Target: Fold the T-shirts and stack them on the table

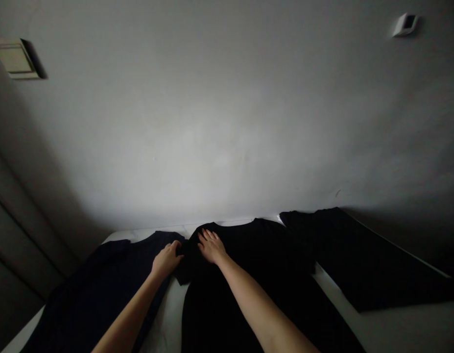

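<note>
A black short-sleeved T-shirt (249, 274) lies spread out in front of me, its neckline toward the wall. My left hand (166, 260) has its fingers curled at the edge of the shirt's left sleeve, pinching the cloth. Flat on the shoulder area beside that sleeve rests my right hand (212, 246), fingers stretched out. To the left a dark navy shirt (102, 284) is laid out, partly under my left forearm. The shirt's lower end runs out of the picture.
Another dark garment (370, 260) lies to the right, touching or close to the black shirt's other sleeve. All lie on a pale table (170, 306) against a grey wall (219, 122). A switch plate (15, 59) and a small white device (405, 24) are on the wall.
</note>
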A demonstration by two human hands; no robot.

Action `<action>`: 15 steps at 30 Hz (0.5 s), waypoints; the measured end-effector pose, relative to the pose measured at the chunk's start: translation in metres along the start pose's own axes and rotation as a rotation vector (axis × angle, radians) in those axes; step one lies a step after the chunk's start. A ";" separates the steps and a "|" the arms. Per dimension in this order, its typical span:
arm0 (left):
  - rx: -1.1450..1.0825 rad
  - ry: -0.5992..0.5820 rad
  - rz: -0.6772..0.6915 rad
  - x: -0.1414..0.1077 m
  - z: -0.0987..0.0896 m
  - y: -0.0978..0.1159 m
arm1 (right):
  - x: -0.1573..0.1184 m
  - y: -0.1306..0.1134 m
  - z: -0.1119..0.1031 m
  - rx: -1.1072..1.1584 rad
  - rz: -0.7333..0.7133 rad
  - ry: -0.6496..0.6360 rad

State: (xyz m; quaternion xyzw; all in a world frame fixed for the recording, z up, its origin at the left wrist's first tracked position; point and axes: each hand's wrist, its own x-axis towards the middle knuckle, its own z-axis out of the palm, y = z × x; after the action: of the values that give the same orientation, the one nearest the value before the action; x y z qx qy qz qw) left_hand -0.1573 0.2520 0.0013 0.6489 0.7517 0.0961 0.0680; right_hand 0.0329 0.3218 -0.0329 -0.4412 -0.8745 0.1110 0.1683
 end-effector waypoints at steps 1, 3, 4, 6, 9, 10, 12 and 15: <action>0.017 0.004 0.004 0.000 0.000 0.002 | -0.001 -0.001 -0.001 -0.011 0.001 -0.007; 0.051 0.029 0.010 0.000 -0.001 0.003 | -0.002 -0.002 -0.003 -0.028 0.006 -0.016; 0.069 0.047 0.006 -0.001 -0.002 0.001 | -0.002 -0.002 -0.004 -0.030 0.009 -0.014; 0.107 0.088 -0.013 -0.003 -0.004 -0.006 | -0.004 -0.003 -0.004 -0.029 0.011 -0.008; 0.156 0.134 -0.062 -0.007 -0.008 -0.027 | -0.005 -0.003 -0.005 -0.022 0.009 -0.001; 0.169 0.143 -0.080 -0.008 -0.010 -0.037 | -0.006 -0.003 -0.005 -0.020 0.006 0.002; 0.187 0.155 -0.108 -0.009 -0.014 -0.059 | -0.006 -0.003 -0.004 -0.014 0.002 0.010; 0.201 0.170 -0.129 -0.007 -0.021 -0.096 | -0.006 -0.002 -0.004 -0.012 0.006 0.005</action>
State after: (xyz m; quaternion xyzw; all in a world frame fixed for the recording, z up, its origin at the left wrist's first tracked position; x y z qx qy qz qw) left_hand -0.2534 0.2306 -0.0003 0.5921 0.8008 0.0705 -0.0554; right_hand 0.0359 0.3159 -0.0295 -0.4449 -0.8735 0.1052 0.1674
